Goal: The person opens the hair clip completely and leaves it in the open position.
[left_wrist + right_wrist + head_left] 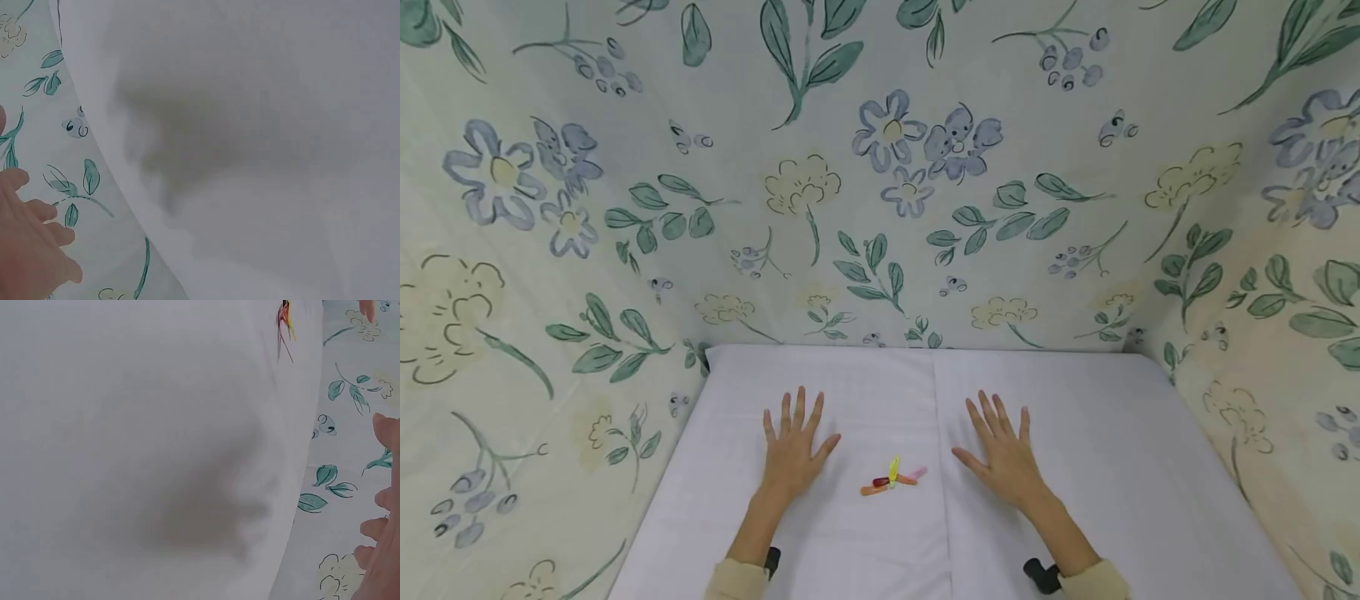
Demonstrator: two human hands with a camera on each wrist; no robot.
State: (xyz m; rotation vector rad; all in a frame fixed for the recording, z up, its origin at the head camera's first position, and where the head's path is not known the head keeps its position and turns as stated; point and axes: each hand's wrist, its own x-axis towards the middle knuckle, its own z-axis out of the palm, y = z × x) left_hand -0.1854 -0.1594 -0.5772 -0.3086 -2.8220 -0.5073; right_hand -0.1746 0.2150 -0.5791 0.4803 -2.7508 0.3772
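Left hand: fingers spread wide, holding nothing; small coloured pieces: clustered on the white surface between the hands, probably light, stiffness uncertain; pinch the yellow piece at its far tip; right hand: fingers spread wide, holding nothing

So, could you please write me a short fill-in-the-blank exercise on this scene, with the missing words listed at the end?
1. The small coloured pieces lie on the white cloth, ____ the left hand and the right hand.
2. The uppermost piece is ____ in colour.
3. Both hands are spread and hold ____.
4. The backdrop beyond the cloth is printed with leaves, berries and ____.

Missing words: between; yellow; nothing; flowers.
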